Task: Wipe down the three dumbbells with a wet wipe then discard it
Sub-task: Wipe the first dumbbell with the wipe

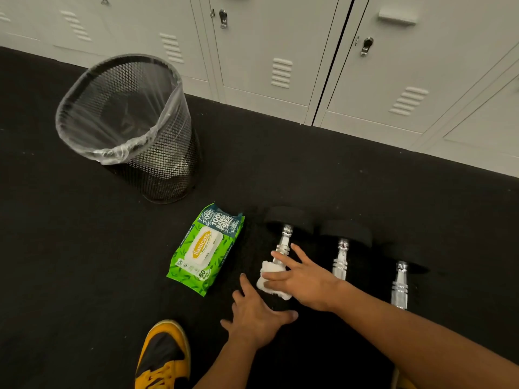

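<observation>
On a locker-room floor, a person's right hand [302,279] presses a wet wipe [271,279] against the chrome handle of the first dumbbell [283,242], whose long axis points toward twelve o'clock. The left hand [257,313], fingers spread and holding nothing, steadies its near end at six o'clock.

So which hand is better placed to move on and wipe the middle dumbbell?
Right. The right hand already presses the crumpled white wet wipe on the leftmost chrome-handled dumbbell, beside the middle dumbbell. The left hand lies farther away, empty.
</observation>
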A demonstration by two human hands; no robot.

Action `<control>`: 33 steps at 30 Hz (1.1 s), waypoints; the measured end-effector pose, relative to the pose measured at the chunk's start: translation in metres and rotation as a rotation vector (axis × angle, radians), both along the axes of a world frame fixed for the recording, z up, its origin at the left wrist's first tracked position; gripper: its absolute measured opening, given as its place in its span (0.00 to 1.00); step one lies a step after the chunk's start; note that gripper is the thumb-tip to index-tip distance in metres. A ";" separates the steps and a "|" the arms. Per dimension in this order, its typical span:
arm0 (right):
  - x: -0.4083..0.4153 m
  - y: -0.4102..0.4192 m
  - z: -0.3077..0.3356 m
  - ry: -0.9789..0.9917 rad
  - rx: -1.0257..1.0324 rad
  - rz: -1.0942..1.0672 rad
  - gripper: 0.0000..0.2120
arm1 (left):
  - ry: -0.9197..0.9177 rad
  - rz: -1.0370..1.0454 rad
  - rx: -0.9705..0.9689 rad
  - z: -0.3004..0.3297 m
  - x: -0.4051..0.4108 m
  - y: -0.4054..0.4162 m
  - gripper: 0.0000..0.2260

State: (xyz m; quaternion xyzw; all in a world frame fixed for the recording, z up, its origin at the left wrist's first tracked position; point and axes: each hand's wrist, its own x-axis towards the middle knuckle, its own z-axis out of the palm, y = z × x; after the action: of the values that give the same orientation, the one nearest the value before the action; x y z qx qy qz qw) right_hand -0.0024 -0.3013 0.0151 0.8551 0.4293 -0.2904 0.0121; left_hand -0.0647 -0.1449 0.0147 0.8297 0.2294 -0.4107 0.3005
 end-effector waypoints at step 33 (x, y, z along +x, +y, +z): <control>0.029 0.021 -0.012 -0.196 -0.198 0.268 0.25 | 0.057 0.081 0.003 -0.005 0.006 -0.003 0.70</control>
State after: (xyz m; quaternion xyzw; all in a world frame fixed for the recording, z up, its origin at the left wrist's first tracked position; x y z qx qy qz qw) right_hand 0.0262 -0.2801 0.0031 0.8090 0.5055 -0.2426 0.1766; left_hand -0.0591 -0.1479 0.0100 0.8082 0.2716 -0.4213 0.3091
